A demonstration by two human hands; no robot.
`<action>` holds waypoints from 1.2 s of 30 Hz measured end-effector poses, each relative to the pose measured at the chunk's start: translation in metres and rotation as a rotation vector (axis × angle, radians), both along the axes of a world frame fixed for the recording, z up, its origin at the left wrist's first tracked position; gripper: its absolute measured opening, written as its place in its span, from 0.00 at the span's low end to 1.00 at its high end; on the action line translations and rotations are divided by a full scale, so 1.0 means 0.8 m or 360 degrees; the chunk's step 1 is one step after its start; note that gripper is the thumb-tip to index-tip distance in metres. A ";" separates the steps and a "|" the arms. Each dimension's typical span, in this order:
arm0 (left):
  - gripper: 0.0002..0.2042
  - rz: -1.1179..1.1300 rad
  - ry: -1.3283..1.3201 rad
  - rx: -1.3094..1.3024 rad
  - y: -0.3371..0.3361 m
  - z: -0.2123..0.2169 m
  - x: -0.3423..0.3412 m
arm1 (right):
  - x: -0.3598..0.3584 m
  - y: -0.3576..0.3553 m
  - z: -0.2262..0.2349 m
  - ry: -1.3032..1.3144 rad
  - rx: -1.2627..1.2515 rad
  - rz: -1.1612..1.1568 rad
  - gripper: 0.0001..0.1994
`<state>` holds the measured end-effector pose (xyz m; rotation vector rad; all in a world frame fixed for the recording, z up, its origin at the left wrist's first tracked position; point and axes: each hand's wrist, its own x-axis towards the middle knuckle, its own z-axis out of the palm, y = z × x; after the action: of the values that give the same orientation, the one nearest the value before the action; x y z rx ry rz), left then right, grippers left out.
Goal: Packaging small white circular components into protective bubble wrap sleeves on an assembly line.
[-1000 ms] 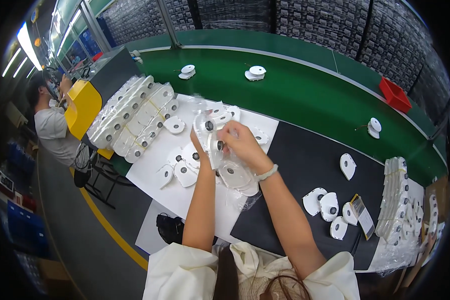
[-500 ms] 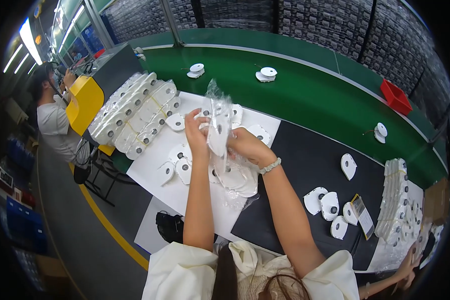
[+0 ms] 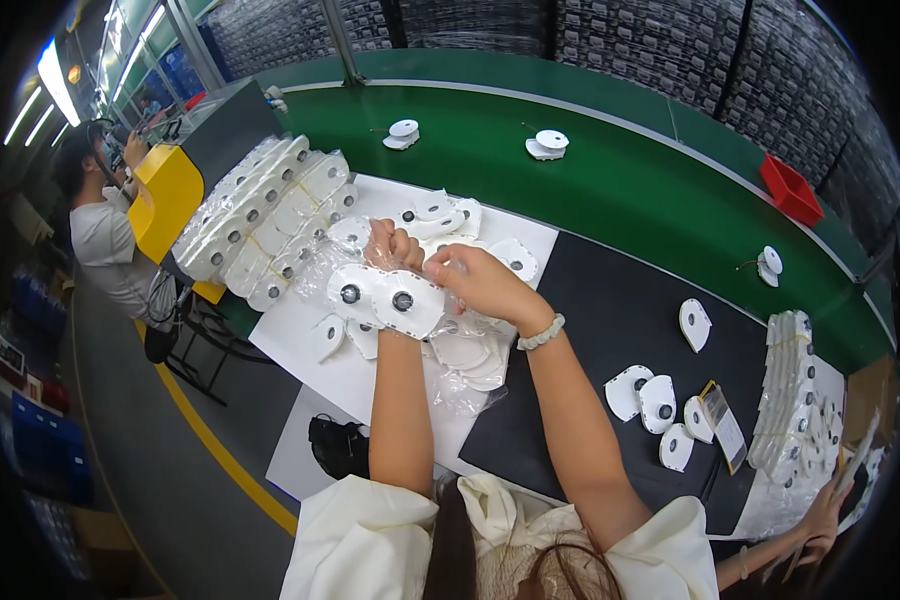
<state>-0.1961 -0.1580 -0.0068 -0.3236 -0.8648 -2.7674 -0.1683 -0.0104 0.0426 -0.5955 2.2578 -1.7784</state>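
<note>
While both forearms rise from lower edge, hands meet at frame centre over counter (image 3: pixel 610 330). Left hand (image 3: pixel 393 246) clenched in fist on top of clear bag (image 3: pixel 450 345); right hand (image 3: pixel 475 278) closed, pinching same bag just beside it. Two white masks (image 3: pixel 382 296) with dark valves sit against left wrist, seemingly in bag. Loose masks (image 3: pixel 655 400) lower right on black mat. Bagged mask stacks (image 3: pixel 260 215) upper left. Beyond, green belt (image 3: pixel 610 180) carries white pieces. Red bin (image 3: pixel 792 190) upper right. Seated person (image 3: pixel 105 235) far left.
</note>
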 end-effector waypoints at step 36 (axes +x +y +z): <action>0.21 -0.0311 -0.0064 0.0896 -0.052 0.019 0.034 | -0.040 0.032 -0.033 0.0397 -0.0564 -0.0602 0.09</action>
<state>-0.1690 -0.1993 0.0086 -0.2573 -0.0358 -3.0486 -0.2004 0.0149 0.0165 -0.4948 2.3510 -2.4459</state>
